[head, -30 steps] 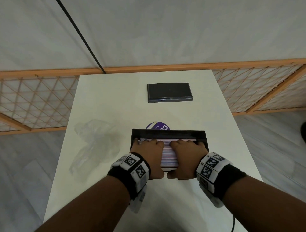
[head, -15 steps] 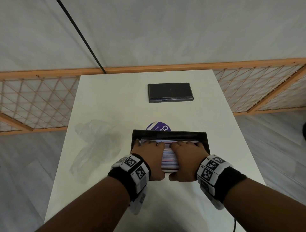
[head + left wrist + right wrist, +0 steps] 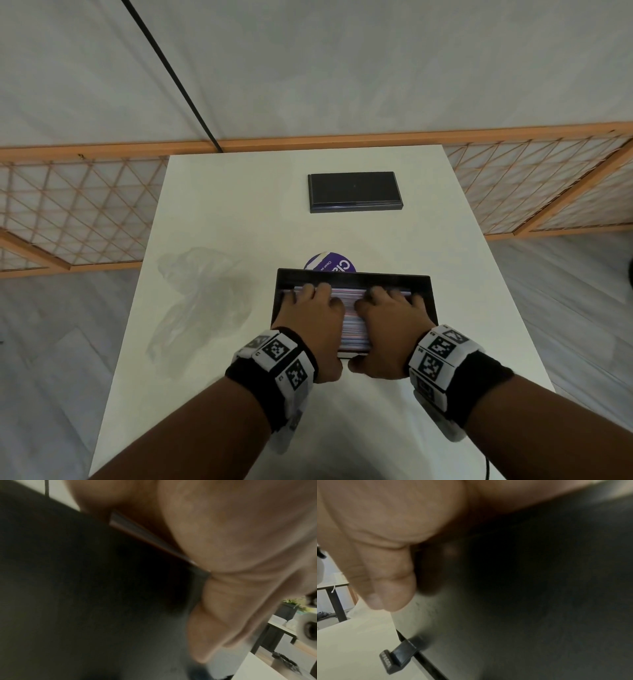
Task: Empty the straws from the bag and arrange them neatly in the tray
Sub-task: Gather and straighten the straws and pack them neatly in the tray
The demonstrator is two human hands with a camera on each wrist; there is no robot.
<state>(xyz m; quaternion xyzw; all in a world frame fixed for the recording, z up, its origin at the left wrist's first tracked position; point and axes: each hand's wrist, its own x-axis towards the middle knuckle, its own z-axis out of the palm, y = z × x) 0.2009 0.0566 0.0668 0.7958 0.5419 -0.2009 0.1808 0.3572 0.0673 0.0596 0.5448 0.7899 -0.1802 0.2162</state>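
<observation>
A black tray (image 3: 432, 298) sits on the white table, near the front. Pink, blue and white striped straws (image 3: 354, 327) lie side by side in it, running left to right. My left hand (image 3: 310, 308) lies flat on the left half of the straws and my right hand (image 3: 390, 311) on the right half, fingers stretched toward the far wall. Both thumbs hang outside the near wall. The wrist views show only each palm (image 3: 240, 540) (image 3: 385, 520) against the dark tray wall (image 3: 85, 588) (image 3: 522, 588). The clear empty bag (image 3: 198, 301) lies crumpled to the left of the tray.
A black rectangular lid or box (image 3: 354, 192) lies at the far middle of the table (image 3: 239, 205). A purple round label (image 3: 330, 265) peeks out behind the tray. An orange lattice fence (image 3: 68, 205) runs behind the table.
Hardly anything: both hands stay pressed on the straws, and the tray's right end has crept slightly to the right.
</observation>
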